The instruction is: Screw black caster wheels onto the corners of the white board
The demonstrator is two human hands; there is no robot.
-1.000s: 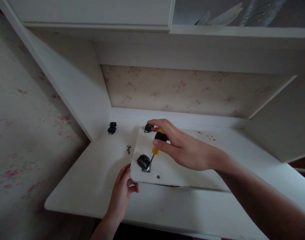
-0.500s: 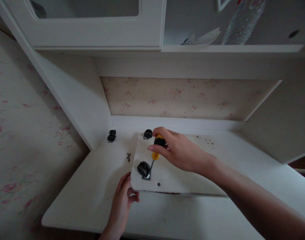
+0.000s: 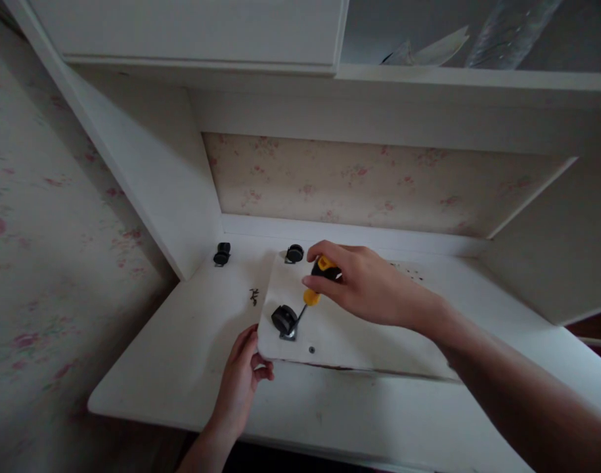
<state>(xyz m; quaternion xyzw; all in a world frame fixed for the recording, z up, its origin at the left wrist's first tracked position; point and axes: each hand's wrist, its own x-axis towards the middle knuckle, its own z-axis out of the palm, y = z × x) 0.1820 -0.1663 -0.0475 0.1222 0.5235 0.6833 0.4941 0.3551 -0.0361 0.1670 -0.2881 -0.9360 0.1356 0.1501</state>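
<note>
Head view: the work looks partway along. Two wheels sit on the white board (image 3: 349,335), which lies on the desk (image 3: 177,368): the near wheel (image 3: 284,319) by the board's near left corner, and the far wheel (image 3: 295,253) by its far left corner. A third wheel (image 3: 222,254) stands off the board, farther left on the desk. A small heap of screws (image 3: 253,297) lies loose just left of the board.

The right hand (image 3: 366,282) has thumb and fingers closed around the black and yellow screwdriver (image 3: 311,297), whose shaft slants down to the metal plate (image 3: 288,334) under the near wheel. That wheel seems to be the unfinished one; whether its screws are going in or coming out cannot be told. The far wheel has no tool on it, and how firmly it is fixed is too small to judge.

The left hand (image 3: 240,378) touches the board's near left corner with bent fingers; whether it pinches the edge or only steadies it is unclear. Dark specks (image 3: 413,272) mark the board's far right part.
</note>
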